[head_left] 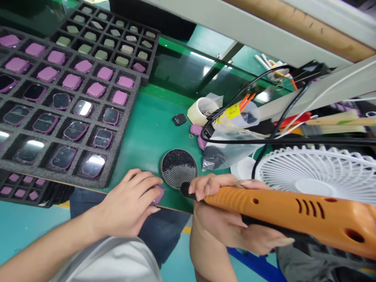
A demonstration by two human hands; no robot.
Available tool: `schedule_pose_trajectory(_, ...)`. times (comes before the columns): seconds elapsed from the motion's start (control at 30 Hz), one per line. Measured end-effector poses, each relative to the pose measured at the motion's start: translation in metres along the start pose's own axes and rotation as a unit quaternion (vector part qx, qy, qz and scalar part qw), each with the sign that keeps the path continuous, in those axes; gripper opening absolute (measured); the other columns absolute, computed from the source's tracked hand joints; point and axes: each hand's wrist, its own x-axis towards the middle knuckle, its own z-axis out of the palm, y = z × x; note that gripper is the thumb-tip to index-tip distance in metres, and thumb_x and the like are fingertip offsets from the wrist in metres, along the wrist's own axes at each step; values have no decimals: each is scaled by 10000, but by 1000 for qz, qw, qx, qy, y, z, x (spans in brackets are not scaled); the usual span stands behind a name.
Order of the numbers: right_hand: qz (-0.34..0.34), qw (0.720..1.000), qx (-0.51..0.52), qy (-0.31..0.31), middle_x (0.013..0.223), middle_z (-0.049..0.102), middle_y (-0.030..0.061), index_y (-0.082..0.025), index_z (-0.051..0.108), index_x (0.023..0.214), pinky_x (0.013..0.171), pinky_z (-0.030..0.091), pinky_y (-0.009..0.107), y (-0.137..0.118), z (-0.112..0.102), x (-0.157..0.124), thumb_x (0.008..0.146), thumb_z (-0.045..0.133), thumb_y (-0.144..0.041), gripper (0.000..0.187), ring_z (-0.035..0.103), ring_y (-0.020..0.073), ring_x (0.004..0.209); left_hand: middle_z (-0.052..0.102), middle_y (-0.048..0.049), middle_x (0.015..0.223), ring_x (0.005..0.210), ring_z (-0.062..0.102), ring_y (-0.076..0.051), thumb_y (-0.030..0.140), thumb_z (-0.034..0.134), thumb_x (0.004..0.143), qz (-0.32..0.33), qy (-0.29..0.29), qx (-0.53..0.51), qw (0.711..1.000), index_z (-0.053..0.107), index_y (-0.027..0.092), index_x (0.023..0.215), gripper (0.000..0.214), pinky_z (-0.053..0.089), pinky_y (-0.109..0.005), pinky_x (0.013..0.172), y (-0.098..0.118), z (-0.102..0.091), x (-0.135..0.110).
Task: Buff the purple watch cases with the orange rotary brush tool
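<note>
My left hand (133, 201) rests at the front edge of the green bench, its fingers closed over a small purple watch case (158, 194). My right hand (229, 215) is wrapped round an orange electric screwdriver (264, 201) that lies sideways, its black tip end pointing left. That tip end reaches the near rim of a round dish (179, 166) with a dotted bottom and many tiny dark screws. The dish sits between my two hands. Part of the purple case is hidden beneath my left fingers.
At left stands a grey foam tray (117, 145) of purple watch cases, some with dark glass. A second tray (151, 62) behind holds greenish ones. A tape roll (202, 109), a black watch piece (179, 119), plastic bags, black cables (282, 140) and a white fan (317, 172) lie right.
</note>
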Motion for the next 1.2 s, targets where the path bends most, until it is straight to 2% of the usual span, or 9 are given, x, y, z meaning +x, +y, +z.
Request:
schedule_pose_trajectory(0.07,1,1000,-2,2,804,673,-31,-322,688,1192,495,516,332,0,0,-1,1007,526,-794,532,540,170,552,698,-169,1442,1339,629,-325,163,612,1038,1,-9,-13,1000,660,144,1313,280,466,-542,1128,0,-2,0)
schedule_pose_trajectory(0.13,-1,1000,-3,0,800,673,-28,-323,704,1185,484,509,345,-5,2,-1,994,551,-794,531,536,179,549,711,-150,1401,1304,641,-309,152,613,1048,3,-2,-14,1000,675,156,1306,265,464,-528,1119,-1,-1,0)
schedule_pose_trajectory(0.3,59,996,-48,40,832,663,-14,-360,752,1182,581,540,400,-36,17,-3,942,733,-724,437,562,206,637,728,-117,1255,1189,657,-293,292,698,1085,23,41,16,999,728,206,1266,203,484,-517,1071,-5,8,-2)
schedule_pose_trajectory(0.4,79,996,-40,3,819,665,-14,-364,749,1168,588,559,420,-46,24,-4,945,737,-718,418,590,213,629,725,-118,1220,1150,661,-291,340,753,1059,29,54,31,998,745,215,1280,253,504,-512,1042,-5,11,-3)
schedule_pose_trajectory(0.53,76,996,-13,-38,841,688,-11,-344,722,1204,595,570,432,-38,25,-8,979,700,-704,426,608,212,625,728,-115,1208,1140,660,-288,364,778,1045,29,51,35,998,753,224,1280,275,511,-510,1036,-5,11,-1)
schedule_pose_trajectory(0.77,78,996,-5,-42,847,682,-11,-352,694,1228,617,574,439,-23,26,-14,984,674,-728,448,609,211,632,732,-117,1197,1139,654,-295,381,745,1068,30,59,32,997,755,222,1239,234,501,-513,1037,-5,10,1)
schedule_pose_trajectory(1.2,75,996,-13,-44,858,702,-7,-334,694,1230,604,566,442,-24,26,-18,986,689,-708,446,624,212,647,727,-106,1192,1150,646,-298,367,716,1084,24,58,30,998,755,224,1233,211,486,-513,1049,-4,10,1)
